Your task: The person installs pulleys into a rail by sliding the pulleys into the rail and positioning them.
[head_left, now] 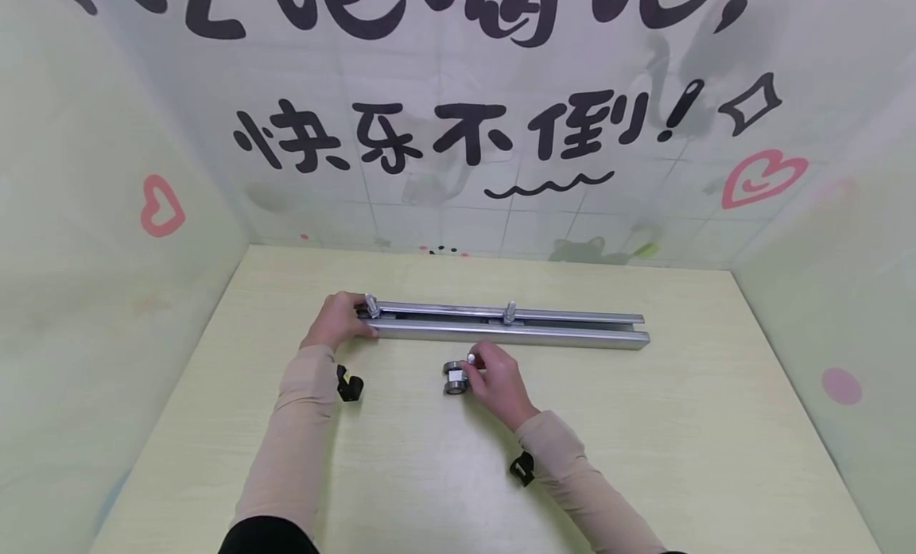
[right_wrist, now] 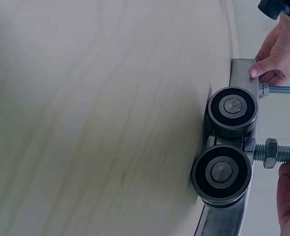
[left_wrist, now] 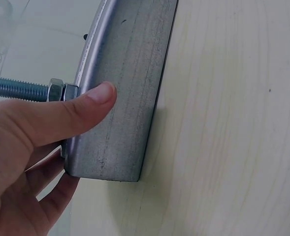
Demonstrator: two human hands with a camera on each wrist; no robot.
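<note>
A long metal channel rail (head_left: 558, 335) lies across the table with its slot facing up. Bolts rise from the slot at the left end (head_left: 372, 306) and near the middle (head_left: 510, 312). My left hand (head_left: 335, 323) grips the rail's left end, thumb on the front side wall in the left wrist view, beside a threaded bolt with nuts (left_wrist: 19, 89). In front of the rail, my right hand (head_left: 501, 383) pinches the bolt of a roller trolley (head_left: 456, 377). The right wrist view shows two of the trolley's black-rimmed wheels (right_wrist: 221, 172) and a nut (right_wrist: 270, 153) on its bolt.
The pale wood-grain table (head_left: 401, 459) meets a printed backdrop (head_left: 429, 220) behind the rail, with side panels left and right. Black wrist cameras, one at the left wrist (head_left: 350, 385) and one at the right (head_left: 523, 468), hang off the sleeves.
</note>
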